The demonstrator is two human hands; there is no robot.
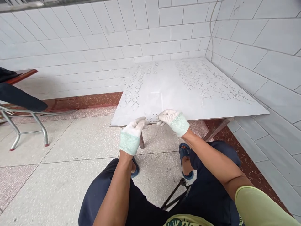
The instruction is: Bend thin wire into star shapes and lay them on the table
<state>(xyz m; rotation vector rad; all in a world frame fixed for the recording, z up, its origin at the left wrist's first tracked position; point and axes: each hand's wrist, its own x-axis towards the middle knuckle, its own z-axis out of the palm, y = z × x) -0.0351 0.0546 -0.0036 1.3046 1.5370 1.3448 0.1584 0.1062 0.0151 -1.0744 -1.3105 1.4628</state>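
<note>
Right hand (169,117) pinches a thin dark wire (153,115) between gloved fingertips; the wire bends leftward from this grip, at the near edge of the white board (171,86). Left hand (135,127) has fingers drawn together beside it; cannot tell whether they grip. Farther back, looped outlines (136,95) lie left, star outlines (199,83) right.

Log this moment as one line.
left hand: at thin wire | right hand: pinching it | white board: star shapes right, looped shapes left

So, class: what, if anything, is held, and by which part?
A wire, by its right side, in the right hand; any hold by the left hand is unclear.
</note>
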